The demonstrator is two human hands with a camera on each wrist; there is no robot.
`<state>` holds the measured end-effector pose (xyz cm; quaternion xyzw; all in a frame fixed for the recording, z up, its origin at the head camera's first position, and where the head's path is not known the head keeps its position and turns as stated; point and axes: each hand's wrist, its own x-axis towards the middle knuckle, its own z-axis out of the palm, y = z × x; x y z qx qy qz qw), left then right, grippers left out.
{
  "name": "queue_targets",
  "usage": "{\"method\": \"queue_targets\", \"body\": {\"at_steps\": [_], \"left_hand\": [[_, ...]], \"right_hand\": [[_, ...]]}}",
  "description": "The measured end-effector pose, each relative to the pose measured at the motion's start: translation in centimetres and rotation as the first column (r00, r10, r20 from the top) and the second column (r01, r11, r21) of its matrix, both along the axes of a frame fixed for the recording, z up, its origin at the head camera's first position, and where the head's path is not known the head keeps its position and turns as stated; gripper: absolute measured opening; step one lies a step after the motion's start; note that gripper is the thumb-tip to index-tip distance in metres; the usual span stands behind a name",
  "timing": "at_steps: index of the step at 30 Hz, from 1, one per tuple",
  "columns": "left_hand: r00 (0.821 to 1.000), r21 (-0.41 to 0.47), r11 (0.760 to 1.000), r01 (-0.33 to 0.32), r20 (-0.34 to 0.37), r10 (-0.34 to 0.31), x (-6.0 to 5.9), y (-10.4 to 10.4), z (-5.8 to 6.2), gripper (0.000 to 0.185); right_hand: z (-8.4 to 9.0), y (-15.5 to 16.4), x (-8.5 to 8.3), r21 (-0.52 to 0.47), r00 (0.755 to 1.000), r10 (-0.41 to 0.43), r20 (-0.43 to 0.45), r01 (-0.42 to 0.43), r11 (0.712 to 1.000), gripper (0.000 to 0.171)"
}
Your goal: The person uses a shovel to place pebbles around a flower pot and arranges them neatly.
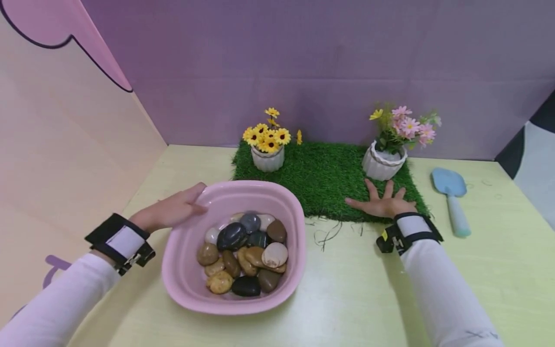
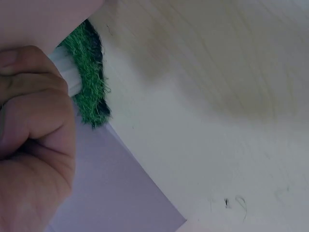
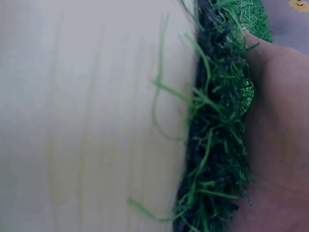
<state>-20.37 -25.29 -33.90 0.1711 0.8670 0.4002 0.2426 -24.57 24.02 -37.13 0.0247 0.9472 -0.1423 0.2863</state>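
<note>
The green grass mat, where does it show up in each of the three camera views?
Head: the grass mat lies centre, at the back of the table, under both flower pots, with the right hand flat on its front edge.
Left wrist: a small green strip, upper left.
Right wrist: its frayed edge runs top to bottom, right of centre.
Shared landmark: the pale yellow tabletop beside the mat.

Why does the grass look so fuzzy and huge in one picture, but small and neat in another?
In the right wrist view the camera sits right against the grass mat, so it fills the frame, soft and blurred, beside the right hand. In the head view the mat is farther off and sharp; the wide lens bends the edges, and light is even with soft shadows.
</note>
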Motion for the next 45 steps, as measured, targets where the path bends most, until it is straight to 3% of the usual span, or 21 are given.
{"method": "queue_targets", "body": {"at_steps": [32, 45], "left_hand": [[1.000, 0.023, 1.000, -0.012, -0.016, 0.013, 0.3, 3.0, 0.0, 0.028], [1.000, 0.061, 0.998, 0.005, 0.017, -0.006, -0.6, 4.8, 0.1, 0.031]], "right_hand": [[-0.2, -0.2, -0.1, 0.013, 1.000, 0.007, 0.008, -0.007, 1.000, 0.111], [-0.2, -0.2, -0.1, 0.002, 1.000, 0.008, -0.004, -0.008, 1.000, 0.110]]}}
